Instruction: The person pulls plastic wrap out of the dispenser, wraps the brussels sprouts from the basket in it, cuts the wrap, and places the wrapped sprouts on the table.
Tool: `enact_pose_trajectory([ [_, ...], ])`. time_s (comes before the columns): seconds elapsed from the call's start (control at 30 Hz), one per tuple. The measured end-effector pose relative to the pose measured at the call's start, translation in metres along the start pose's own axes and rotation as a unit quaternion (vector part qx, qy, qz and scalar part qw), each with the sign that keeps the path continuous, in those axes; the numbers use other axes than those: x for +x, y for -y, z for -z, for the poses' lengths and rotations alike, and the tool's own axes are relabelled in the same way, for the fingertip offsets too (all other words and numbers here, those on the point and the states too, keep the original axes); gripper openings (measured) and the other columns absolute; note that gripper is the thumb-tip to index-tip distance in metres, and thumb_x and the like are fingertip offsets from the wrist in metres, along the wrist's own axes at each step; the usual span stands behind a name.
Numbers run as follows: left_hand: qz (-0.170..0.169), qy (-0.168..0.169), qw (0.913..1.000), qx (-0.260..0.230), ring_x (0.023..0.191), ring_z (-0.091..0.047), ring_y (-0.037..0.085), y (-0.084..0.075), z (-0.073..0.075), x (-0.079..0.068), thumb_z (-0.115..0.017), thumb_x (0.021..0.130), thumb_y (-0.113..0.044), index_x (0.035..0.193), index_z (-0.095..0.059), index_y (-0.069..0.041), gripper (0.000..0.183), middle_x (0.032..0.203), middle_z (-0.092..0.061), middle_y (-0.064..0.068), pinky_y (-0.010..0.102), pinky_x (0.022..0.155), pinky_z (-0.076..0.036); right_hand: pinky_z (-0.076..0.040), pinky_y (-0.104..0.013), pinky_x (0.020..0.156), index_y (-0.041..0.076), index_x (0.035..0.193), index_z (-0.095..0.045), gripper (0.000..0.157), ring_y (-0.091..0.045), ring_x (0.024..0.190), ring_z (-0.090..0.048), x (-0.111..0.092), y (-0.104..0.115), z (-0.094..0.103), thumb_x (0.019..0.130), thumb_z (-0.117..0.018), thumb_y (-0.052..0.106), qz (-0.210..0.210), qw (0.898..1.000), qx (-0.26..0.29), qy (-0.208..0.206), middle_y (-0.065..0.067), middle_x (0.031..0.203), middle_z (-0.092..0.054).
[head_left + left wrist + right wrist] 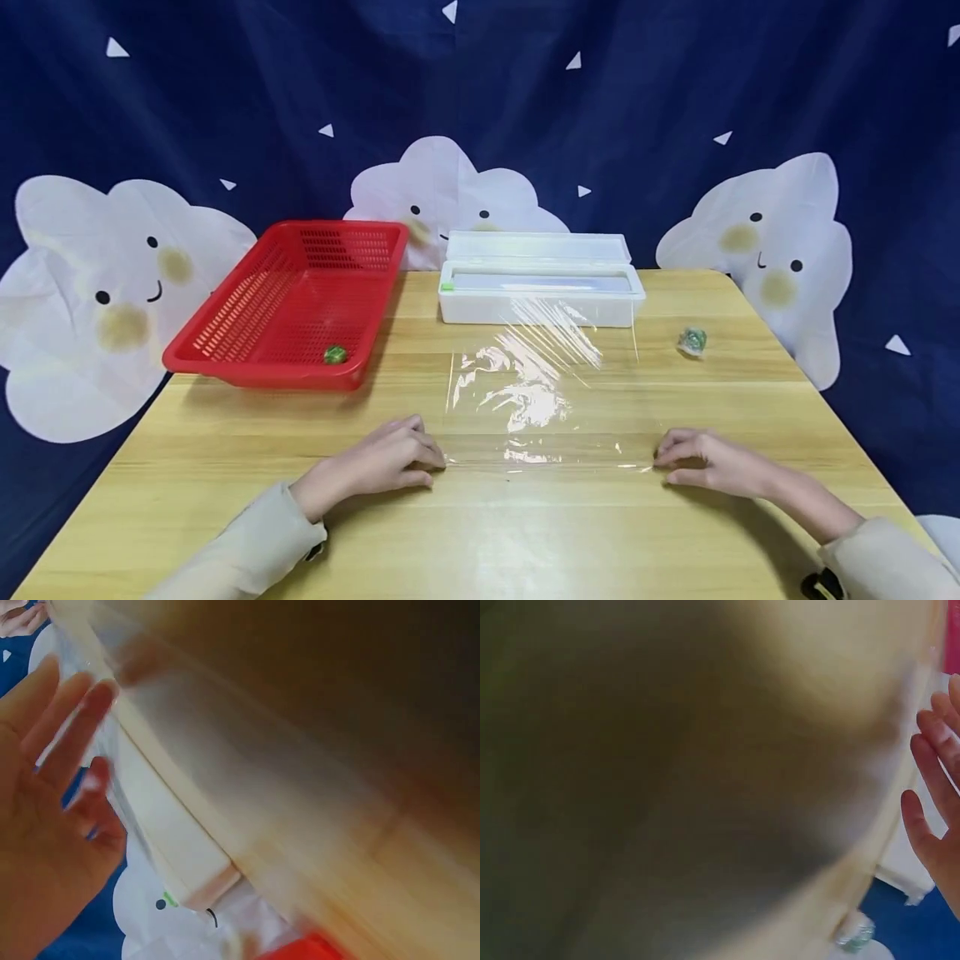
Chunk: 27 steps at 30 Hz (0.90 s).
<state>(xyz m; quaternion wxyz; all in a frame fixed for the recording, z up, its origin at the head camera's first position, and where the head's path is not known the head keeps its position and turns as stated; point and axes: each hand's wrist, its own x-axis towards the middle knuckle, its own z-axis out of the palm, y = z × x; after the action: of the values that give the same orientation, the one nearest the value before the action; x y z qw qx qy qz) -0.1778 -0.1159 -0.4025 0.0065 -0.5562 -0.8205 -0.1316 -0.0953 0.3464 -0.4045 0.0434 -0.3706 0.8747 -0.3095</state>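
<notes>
A sheet of clear plastic wrap (534,407) stretches from the white wrap dispenser (540,312) across the wooden table. At the sheet's near left corner is my left hand (386,458), fingertips touching the edge. The right hand (716,465) has its fingertips at the near right corner. In the left wrist view the left hand (60,802) shows fairly straight fingers, thumb apart from them. Extended fingers also show on the right hand (937,780) in the right wrist view. Much of both wrist views is dark and blurred.
A red plastic basket (348,377) stands at the left, with a small green ball (334,355) inside. To the right of the dispenser lies a small green item wrapped in clear film (692,341). The dispenser's lid (538,247) is raised. A dark blue curtain (517,92) hangs behind the table.
</notes>
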Motion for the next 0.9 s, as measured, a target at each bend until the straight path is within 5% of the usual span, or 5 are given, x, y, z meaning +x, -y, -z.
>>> enact_pose_trajectory([
  [0.2,0.042,0.054,0.9975,-0.018,0.082,-0.042,0.004,-0.003,0.003,-0.005,-0.066,0.08,-0.032,0.109,-0.068,-0.016,0.033,0.11,-0.065,-0.008,0.024,0.074,-0.037,-0.048,-0.026,0.08,0.003,0.104,-0.066,0.021,-0.008,0.096,-0.054,-0.006,-0.002,-0.003,0.083,-0.064,0.008,-0.023,0.999,-0.031,-0.013,0.0,0.102,-0.059],
  [0.43,0.041,0.028,0.9987,0.011,0.096,-0.045,0.014,-0.003,0.004,0.009,-0.065,0.082,-0.033,0.117,-0.062,-0.016,0.04,0.113,-0.057,-0.001,0.034,0.083,-0.041,-0.048,-0.026,0.078,0.005,0.108,-0.064,0.022,-0.008,0.096,-0.055,-0.005,0.001,-0.005,0.086,-0.061,0.009,-0.037,0.998,-0.043,-0.017,0.0,0.104,-0.061],
  [0.63,0.023,0.087,0.9946,0.05,0.101,-0.04,0.019,0.002,0.002,0.02,-0.06,0.085,-0.039,0.125,-0.057,-0.018,0.046,0.128,-0.047,0.005,0.036,0.086,-0.037,-0.049,-0.028,0.075,0.014,0.098,-0.069,0.015,-0.008,0.091,-0.056,0.002,0.0,-0.011,0.085,-0.063,0.01,-0.022,0.994,-0.097,-0.046,0.005,0.099,-0.059],
  [0.9,0.045,0.119,0.9917,0.023,0.096,-0.038,0.017,0.006,0.003,0.021,-0.061,0.085,-0.038,0.125,-0.057,-0.02,0.045,0.132,-0.045,0.006,0.034,0.08,-0.036,-0.047,-0.026,0.072,0.014,0.092,-0.069,0.013,-0.007,0.088,-0.051,0.003,-0.003,-0.008,0.083,-0.064,0.007,-0.034,0.992,-0.098,-0.073,0.005,0.096,-0.054],
])
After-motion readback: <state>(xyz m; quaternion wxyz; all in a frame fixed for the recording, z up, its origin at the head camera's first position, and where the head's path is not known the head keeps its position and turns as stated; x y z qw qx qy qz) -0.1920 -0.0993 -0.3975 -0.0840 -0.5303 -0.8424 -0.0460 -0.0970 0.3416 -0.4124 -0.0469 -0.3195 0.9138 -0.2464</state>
